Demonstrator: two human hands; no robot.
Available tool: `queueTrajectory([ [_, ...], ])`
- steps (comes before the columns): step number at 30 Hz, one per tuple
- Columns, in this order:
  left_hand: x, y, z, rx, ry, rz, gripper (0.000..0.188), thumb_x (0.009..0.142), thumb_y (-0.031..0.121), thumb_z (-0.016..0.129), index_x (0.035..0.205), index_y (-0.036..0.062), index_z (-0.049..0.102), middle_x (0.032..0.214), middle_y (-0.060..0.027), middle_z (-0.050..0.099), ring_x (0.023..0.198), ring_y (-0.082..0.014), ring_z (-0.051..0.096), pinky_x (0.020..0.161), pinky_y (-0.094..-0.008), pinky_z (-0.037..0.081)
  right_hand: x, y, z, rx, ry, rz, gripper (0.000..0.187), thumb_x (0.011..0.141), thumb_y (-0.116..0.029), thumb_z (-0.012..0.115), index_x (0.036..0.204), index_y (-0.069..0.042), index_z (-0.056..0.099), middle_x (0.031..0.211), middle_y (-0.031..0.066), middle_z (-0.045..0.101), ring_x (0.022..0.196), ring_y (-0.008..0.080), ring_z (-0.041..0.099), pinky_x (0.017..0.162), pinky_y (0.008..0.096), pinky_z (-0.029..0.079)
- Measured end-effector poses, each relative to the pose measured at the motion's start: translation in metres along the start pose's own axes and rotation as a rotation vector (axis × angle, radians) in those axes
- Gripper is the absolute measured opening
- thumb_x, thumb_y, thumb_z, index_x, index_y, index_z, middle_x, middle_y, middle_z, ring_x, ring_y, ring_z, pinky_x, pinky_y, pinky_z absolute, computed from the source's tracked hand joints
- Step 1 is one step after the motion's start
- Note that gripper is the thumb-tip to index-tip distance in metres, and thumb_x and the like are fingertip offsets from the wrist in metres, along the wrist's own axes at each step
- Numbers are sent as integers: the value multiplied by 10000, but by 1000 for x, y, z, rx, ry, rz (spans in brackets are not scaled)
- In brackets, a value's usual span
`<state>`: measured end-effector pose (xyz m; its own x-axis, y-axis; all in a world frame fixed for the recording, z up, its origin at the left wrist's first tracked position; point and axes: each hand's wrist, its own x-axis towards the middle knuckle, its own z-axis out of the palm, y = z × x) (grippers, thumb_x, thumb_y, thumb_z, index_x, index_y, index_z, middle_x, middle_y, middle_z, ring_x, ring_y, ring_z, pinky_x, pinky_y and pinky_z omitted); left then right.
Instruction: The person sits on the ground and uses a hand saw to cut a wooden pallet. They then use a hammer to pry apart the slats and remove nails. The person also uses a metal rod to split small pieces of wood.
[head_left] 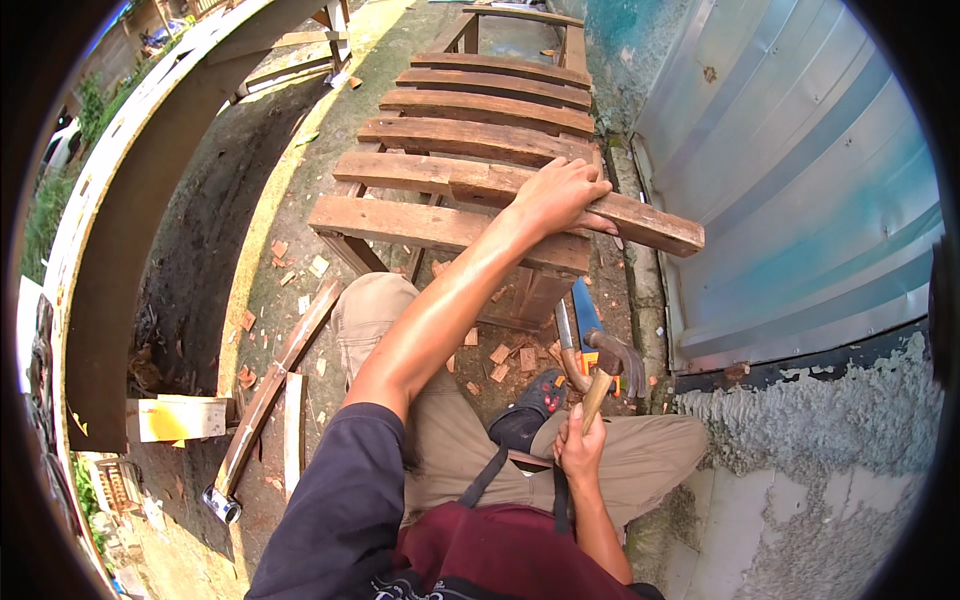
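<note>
My left hand [565,195] reaches across a slatted wooden frame [450,225] and is closed over a loose wooden batten [655,225]. The batten lies slantwise over the frame's near slats, its right end jutting past the frame's edge. Down by my right knee, my right hand [580,447] is wrapped round the wooden handle of a claw hammer [618,362], head upward and well apart from the batten. Just beyond the hammer is a handsaw [586,310] with a blue blade, beside a bent metal tool [568,345] whose kind I cannot make out.
Wood offcuts [500,360] litter the concrete around the frame's legs. To my left lie a long wooden bar [278,385] and a can [222,505]. Corrugated metal sheeting [800,200] stands close on the right, above a rough wall [820,440]. A large board-like structure [140,230] curves along the left.
</note>
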<state>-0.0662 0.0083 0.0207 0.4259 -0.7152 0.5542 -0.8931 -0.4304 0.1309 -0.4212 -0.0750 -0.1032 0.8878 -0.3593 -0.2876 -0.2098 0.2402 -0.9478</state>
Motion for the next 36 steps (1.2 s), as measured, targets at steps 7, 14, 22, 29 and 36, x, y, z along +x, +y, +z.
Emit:
queueTrajectory([
  [7, -11, 19, 12, 133, -94, -355, 618, 791, 616, 746, 999, 34, 734, 1029, -169, 691, 1069, -330, 649, 921, -448, 510, 1, 0, -9, 37, 69, -22, 329, 1086, -388, 526, 939, -116, 413, 599, -25, 381, 405, 69, 366, 356, 257, 327],
  [14, -31, 17, -24, 98, -342, -567, 668, 795, 473, 825, 1251, 34, 615, 1228, -182, 655, 1223, -352, 603, 1008, -541, 464, 6, 2, -14, 77, 54, -17, 293, 1088, -360, 524, 984, -101, 433, 608, -23, 396, 414, 66, 373, 366, 257, 343],
  [22, -122, 3, -73, 62, -203, -790, 628, 733, 473, 881, 1067, -10, 661, 992, -230, 706, 994, -412, 677, 856, -487, 529, 6, -30, 8, 58, -54, -38, 351, 1099, -412, 480, 954, -94, 438, 612, -18, 400, 425, 66, 380, 371, 251, 336],
  [29, -139, 3, -64, 49, -127, -623, 554, 796, 493, 828, 829, -21, 626, 784, -226, 666, 817, -439, 674, 724, -506, 529, 49, -161, 47, -189, -317, -335, 369, 1098, -410, 488, 1015, -51, 511, 627, -9, 439, 435, 54, 380, 388, 234, 327],
  [36, -139, 20, -59, 100, -126, -663, 529, 809, 480, 817, 856, -13, 629, 792, -227, 676, 819, -436, 686, 703, -519, 543, 76, -240, 96, -175, -419, -482, 373, 1105, -414, 471, 1004, -57, 511, 622, -20, 420, 453, 49, 366, 399, 219, 309],
])
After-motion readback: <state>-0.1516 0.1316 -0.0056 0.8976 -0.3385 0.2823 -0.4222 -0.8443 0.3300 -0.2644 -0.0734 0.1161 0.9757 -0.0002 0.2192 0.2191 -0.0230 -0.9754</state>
